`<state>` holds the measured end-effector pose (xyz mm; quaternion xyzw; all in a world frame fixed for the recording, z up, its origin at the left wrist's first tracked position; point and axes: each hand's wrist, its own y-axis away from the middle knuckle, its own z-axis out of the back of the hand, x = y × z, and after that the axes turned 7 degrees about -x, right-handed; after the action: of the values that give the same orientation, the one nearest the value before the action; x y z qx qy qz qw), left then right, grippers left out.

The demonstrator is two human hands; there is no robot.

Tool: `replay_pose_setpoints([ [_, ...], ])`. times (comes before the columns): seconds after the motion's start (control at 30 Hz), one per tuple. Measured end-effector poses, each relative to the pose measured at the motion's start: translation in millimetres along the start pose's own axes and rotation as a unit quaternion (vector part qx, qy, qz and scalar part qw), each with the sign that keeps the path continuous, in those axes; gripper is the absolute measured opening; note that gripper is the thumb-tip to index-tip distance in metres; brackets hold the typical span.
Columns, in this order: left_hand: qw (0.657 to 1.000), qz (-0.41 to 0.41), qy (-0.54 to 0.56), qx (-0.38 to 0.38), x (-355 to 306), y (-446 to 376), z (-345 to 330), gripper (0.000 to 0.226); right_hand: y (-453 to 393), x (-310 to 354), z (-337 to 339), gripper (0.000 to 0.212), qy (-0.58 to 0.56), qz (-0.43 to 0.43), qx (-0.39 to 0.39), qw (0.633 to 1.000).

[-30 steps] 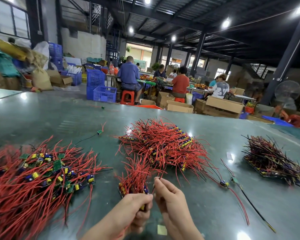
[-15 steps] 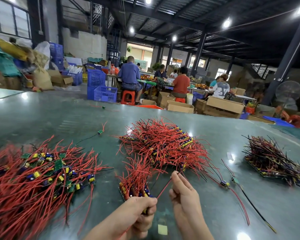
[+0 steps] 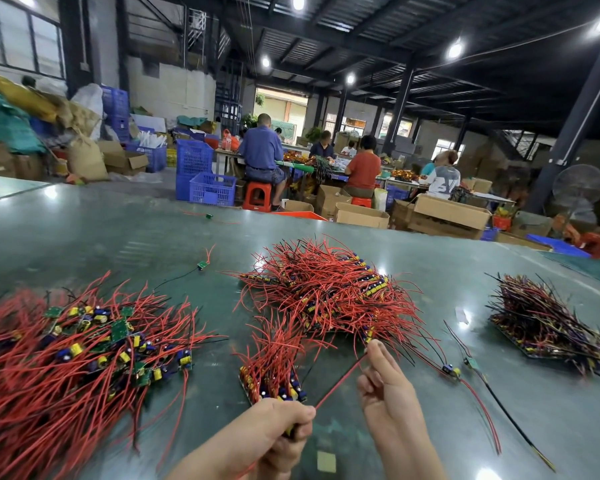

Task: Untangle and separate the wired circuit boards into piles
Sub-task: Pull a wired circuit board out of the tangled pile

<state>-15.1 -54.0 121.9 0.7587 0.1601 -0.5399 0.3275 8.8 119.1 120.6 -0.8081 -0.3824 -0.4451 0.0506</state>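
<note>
Dim warehouse, ceiling lamps (image 3: 455,50) glowing, blue crates (image 3: 194,162) beside seated workers (image 3: 262,150).

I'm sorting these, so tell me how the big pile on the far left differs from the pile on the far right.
The left pile is sprawling, loose and bright red; the right pile is smaller, tighter and darker, with many black wires. Boards in the left pile lie scattered at all angles; the right pile sits on an aligned flat layer. Both are wired circuit boards on the green table.

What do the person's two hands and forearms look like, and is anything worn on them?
Both hands, the left hand and the right hand, are bare, with no gloves. The forearms are also bare as far as the frame shows: no sleeves, watch, rings or bracelets can be seen.
</note>
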Motion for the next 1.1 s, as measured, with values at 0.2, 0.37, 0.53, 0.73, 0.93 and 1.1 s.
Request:
replay_pose_setpoints([
  [0.2, 0.964, -0.030, 0.263, -0.010, -1.1, -12.5, 7.7, 0.032, -0.6, 1.2, -1.7, 0.022, 0.002, 0.016, 0.045, 0.999],
  [0.37, 0.906, -0.140, 0.391, -0.086, -2.1, -14.2, 14.6, 0.031, 9.4, -15.1, -4.2, 0.023, 0.159, -0.010, 0.120, 0.980],
  [0.53, 0.873, -0.223, 0.414, -0.128, 1.5, -17.1, 16.9, 0.032, 20.4, -27.0, -9.9, 0.018, 0.220, -0.070, 0.176, 0.957],
  [0.73, 0.908, -0.239, 0.323, -0.119, 11.8, -18.1, 11.7, 0.037, 27.3, -30.2, -15.7, 0.037, 0.153, -0.025, 0.225, 0.962],
  [0.93, 0.932, -0.281, 0.157, -0.163, 15.3, -18.4, 5.7, 0.045, 19.1, -25.4, -9.1, 0.022, 0.173, 0.077, 0.188, 0.964],
  [1.1, 0.942, -0.221, 0.238, -0.084, 12.6, -18.0, 2.8, 0.046, 25.8, -19.5, -10.6, 0.017, 0.224, 0.138, 0.212, 0.941],
])
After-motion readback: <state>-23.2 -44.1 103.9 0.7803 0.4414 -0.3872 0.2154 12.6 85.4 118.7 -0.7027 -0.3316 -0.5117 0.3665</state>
